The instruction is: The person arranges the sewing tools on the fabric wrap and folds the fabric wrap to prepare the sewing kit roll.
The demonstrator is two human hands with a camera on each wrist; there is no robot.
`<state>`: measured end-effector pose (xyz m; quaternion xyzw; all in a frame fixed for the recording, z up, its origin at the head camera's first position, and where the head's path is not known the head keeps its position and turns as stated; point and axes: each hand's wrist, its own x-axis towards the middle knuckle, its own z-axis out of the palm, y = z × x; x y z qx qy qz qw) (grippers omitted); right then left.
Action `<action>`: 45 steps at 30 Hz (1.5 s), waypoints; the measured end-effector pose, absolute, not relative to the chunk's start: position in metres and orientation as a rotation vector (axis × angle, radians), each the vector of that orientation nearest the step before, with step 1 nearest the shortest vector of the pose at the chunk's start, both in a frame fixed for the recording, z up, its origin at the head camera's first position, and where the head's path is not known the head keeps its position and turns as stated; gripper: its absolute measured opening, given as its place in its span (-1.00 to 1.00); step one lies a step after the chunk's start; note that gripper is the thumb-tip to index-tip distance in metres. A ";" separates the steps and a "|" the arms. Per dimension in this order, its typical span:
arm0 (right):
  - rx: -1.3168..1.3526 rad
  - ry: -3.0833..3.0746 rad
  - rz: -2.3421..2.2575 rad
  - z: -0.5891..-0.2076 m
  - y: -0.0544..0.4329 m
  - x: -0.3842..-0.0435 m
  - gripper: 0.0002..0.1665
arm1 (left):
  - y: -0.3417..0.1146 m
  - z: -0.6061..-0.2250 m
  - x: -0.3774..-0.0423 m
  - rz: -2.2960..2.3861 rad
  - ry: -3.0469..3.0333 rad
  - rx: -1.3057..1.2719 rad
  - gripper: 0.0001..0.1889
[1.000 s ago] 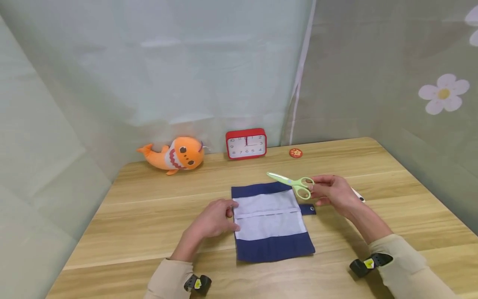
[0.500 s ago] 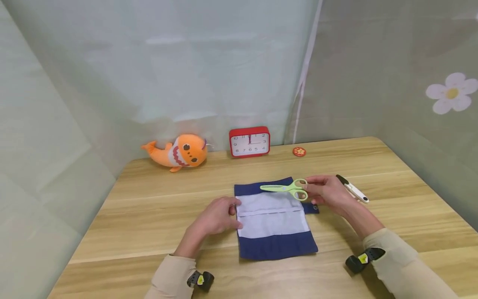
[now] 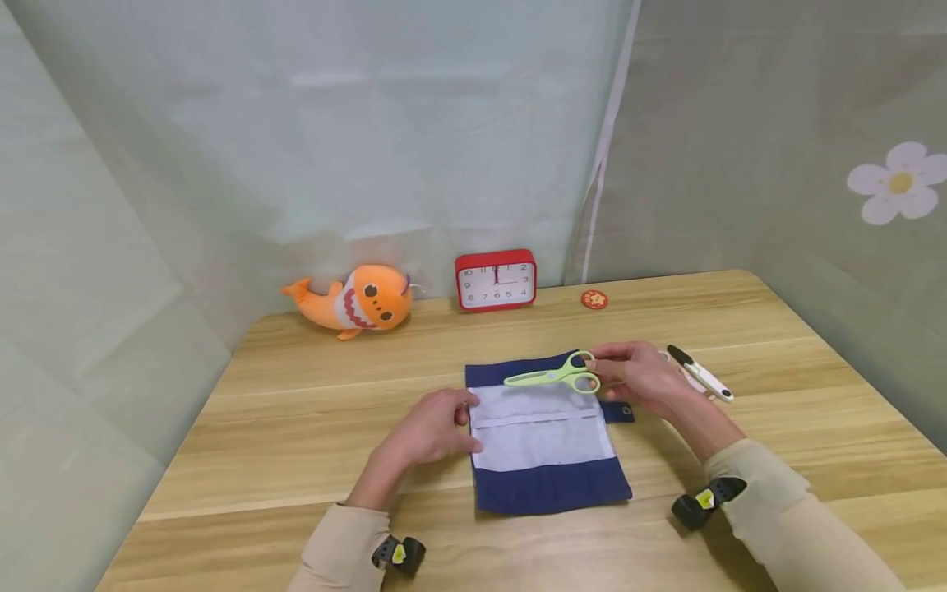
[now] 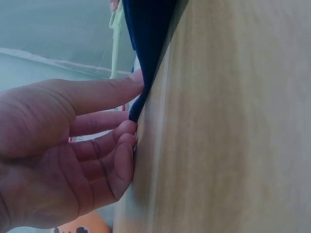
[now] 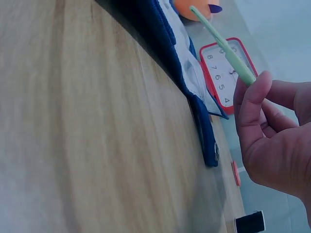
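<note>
In the head view a dark blue fabric pouch [image 3: 551, 487] lies opened flat, its pale lining upward and a snap tab [image 3: 617, 412] at the right. My left hand [image 3: 432, 427] rests at its left edge, thumb and forefinger spread apart on the fabric. The left wrist view has that thumb [image 4: 112, 92] touching the cloth. Green-handled scissors [image 3: 536, 378] are pinched by their finger loops in my right hand [image 3: 639, 378], above the pouch's upper part. Their blades look closed and point left. The right wrist view has the scissors [image 5: 228, 51] edge-on, raised off the cloth.
Right of my right hand lies a slim white thing with a black end [image 3: 699, 374], partly hidden. Along the back of the wooden table [image 3: 311, 436] are an orange plush shark [image 3: 355, 300], a red clock [image 3: 496, 281] and a small red disc [image 3: 594, 299]. Curtains [image 3: 370, 148] hang behind.
My right hand has carried the scissors left and slightly down, over the pouch. More of the black-ended white thing shows. The left hand stays at the pouch's edge; the head view has shifted slightly.
</note>
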<state>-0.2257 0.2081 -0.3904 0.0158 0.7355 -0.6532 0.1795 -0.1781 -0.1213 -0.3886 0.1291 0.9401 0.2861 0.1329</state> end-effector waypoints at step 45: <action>-0.144 2.266 -1.511 -0.381 0.168 -0.258 -0.46 | -0.122 -0.389 -0.179 0.824 2.733 0.411 -0.36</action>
